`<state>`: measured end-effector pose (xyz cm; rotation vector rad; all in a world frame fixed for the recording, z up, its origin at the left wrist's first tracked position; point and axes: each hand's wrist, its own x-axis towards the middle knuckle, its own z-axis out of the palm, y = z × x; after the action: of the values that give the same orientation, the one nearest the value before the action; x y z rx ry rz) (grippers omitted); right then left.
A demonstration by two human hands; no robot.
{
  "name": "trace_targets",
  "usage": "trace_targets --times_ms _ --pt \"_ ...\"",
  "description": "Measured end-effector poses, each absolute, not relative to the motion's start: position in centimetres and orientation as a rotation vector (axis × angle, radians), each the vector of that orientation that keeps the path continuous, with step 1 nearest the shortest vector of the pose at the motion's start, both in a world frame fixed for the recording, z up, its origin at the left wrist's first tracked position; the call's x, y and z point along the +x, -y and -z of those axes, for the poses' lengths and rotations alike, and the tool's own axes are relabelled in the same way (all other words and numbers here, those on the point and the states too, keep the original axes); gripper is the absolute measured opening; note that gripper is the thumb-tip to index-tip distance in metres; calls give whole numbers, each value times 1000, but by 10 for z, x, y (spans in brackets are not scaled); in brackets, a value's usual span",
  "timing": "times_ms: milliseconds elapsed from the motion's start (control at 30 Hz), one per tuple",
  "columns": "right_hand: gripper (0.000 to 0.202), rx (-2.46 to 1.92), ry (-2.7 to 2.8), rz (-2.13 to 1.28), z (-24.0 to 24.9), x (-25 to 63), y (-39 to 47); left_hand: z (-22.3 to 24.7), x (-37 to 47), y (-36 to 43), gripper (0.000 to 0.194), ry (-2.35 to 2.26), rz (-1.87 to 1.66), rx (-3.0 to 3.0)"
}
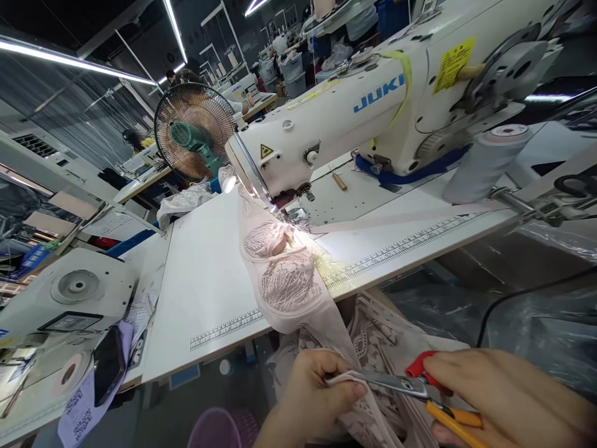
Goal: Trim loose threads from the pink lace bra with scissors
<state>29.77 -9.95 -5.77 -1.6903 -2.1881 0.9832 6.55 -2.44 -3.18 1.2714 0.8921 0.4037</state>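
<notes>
A pale pink lace bra (289,283) lies with its cups on the white sewing table, and its band hangs over the front edge. My left hand (317,392) pinches the band's edge between thumb and fingers. In my right hand (508,386) is a pair of scissors (405,384) with red and orange handles. Their blades point left and reach the fabric right beside my left fingertips. Whether the blades are closed on the cloth I cannot tell. More pink lace fabric (380,330) hangs below the table edge.
A white Juki sewing machine (326,124) stands over the table (200,267), its lamp lit. At right are a thread cone (487,162) and black-handled scissors (576,185). A phone (109,364) lies at left. A purple basket (221,429) sits below, a fan (193,130) behind.
</notes>
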Motion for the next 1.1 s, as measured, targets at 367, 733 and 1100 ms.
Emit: trace_targets --times_ms 367,733,1100 --pt "39 -1643 2190 -1021 67 301 102 28 70 20 45 -903 -379 1264" --pt "30 -1689 2148 -977 63 298 103 28 72 20 41 -893 -388 1267" --pt "27 -1584 1695 -1214 58 278 97 33 72 22 47 -957 -439 1267"
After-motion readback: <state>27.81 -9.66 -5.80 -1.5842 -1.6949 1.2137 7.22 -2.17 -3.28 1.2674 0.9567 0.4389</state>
